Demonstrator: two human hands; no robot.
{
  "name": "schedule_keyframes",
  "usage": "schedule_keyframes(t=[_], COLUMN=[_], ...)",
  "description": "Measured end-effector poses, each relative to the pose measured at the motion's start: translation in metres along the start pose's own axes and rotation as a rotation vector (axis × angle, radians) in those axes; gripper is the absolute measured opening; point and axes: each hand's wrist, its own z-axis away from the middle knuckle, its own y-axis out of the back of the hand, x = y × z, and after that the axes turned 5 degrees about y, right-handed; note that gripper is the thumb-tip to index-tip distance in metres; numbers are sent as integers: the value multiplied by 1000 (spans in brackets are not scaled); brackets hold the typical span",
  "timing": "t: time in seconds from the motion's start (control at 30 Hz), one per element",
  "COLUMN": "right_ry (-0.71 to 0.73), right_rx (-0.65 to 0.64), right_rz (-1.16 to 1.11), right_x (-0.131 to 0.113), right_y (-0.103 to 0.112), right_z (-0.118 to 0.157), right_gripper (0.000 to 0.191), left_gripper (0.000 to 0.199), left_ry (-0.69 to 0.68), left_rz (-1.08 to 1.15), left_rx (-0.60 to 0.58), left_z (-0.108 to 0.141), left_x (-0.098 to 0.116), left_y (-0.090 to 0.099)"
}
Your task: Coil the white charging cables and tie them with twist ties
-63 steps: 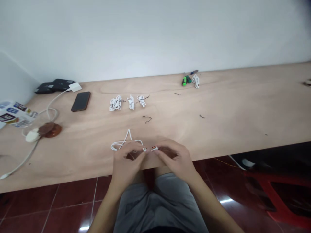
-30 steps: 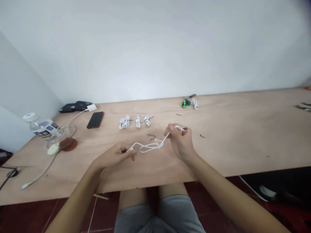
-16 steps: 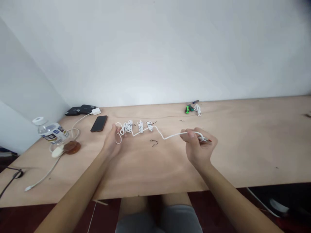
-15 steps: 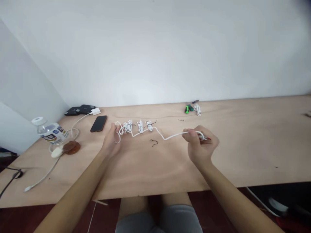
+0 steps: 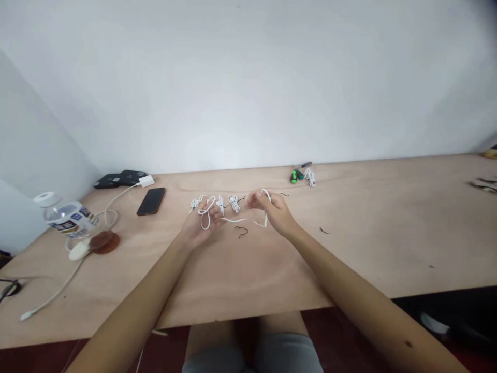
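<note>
A white cable runs between my two hands, slack and sagging above the table. My left hand is turned palm up, its fingers curled on several loose loops of that cable. To its right, my right hand pinches the other stretch, which bends down past the fingers; its tip is hidden. Behind the hands lie tied cable bundles, one bundle fully visible and others partly covered by my left hand. A thin black twist tie rests on the table between and in front of the hands.
At left are a phone, a plastic bottle, a white charging cable and black boxes. Near the wall lie a green-handled screwdriver and another white cable bundle. A small black tie lies right of my right hand.
My right hand has moved left, close to my left hand, and the once stretched cable now hangs slack. My left hand has shifted slightly right with its loops.
</note>
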Motion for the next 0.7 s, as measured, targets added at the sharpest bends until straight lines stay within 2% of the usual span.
schedule_keyframes(t=[0.07,0.13,0.23,0.3,0.37,0.43,0.5,0.6,0.7], right_ry=[-132,-197,-167,-99,-63,-111,-185,-206,-176], right_rx=[-56,-138,-258,-241,-141,-45,-4,-42,-162], right_rz=[-142,-178,-128,-75,-65,-97,-86,107,307], right_x=[12,19,21,22,24,28,31,30,26], right_y=[-4,-6,-8,-9,-9,-9,-6,0,5], right_z=[-3,-1,5,7,6,4,2,2,4], right_gripper=[58,60,60,57,53,50,50,47,43], left_gripper=[38,37,37,38,38,37,38,41,44], left_ry=[-4,-10,-14,-10,7,13,-2,-47,-67], left_rz=[62,114,181,216,231,234,242,251,202], left_rx=[6,22,53,55,44,33,25,17,48], left_z=[-1,-1,-2,-2,-2,-1,1,3,4], left_x=[-4,-6,-8,-8,-8,-8,-6,-4,-2], left_y=[3,7,10,9,5,1,-3,-8,-9])
